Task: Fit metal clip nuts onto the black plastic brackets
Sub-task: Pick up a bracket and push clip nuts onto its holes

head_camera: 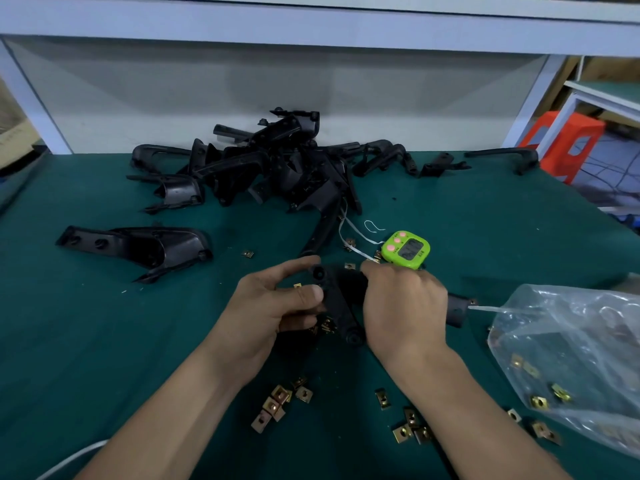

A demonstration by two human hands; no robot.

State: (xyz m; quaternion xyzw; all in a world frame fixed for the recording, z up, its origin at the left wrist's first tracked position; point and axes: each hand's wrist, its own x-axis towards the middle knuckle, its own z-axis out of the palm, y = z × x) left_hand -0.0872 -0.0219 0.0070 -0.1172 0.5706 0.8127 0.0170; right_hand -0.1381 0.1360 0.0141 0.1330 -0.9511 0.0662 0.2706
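Roughly centre-front over the green mat, a black plastic bracket is gripped btwn both hands. Its long axis is seen running approx. left-right: one end, w/ a round boss, sits at the left hand, and the other end pokes out past the right hand toward a clear plastic bag. A shorter arm slants down toward the viewer.

The left thumb is pressed on the bracket just below the boss, w/ fingers curled behind it. The right hand is wrapped over the mid section, back of hand up, so that part is hidden. A small brass clip nut is glimpsed by the left fingers; whether it is pinched can't be told.

Loose clip nuts are scattered near the forearms, and more are seen inside the bag. A green timer lies just beyond the right hand. Further back a pile of brackets is heaped, w/ one single bracket lying apart at left.
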